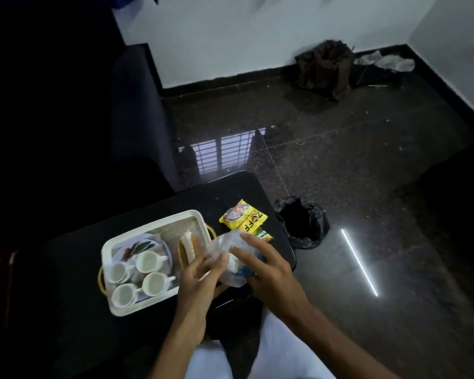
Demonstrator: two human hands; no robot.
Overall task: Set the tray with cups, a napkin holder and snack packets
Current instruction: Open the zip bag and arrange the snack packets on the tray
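Observation:
A white rectangular tray point(153, 225) lies on the black table point(74, 269). Several white cups point(148, 261) stand in its near left part. A wooden napkin holder point(188, 246) with white napkins stands at the tray's right end. Just right of the tray, both hands hold a clear plastic snack packet point(225, 247) above the table. My left hand point(200, 280) grips its left side and my right hand point(266, 269) holds its right side with fingers spread over it. A yellow snack packet point(244, 218) lies on the table behind it, with a green-edged packet point(266, 235) partly hidden beside it.
A black bin bag point(301, 222) sits on the dark polished floor right of the table. A dark sofa point(137, 119) stands behind the table to the left. A brown bag point(324, 67) and crumpled plastic point(386, 61) lie by the far wall.

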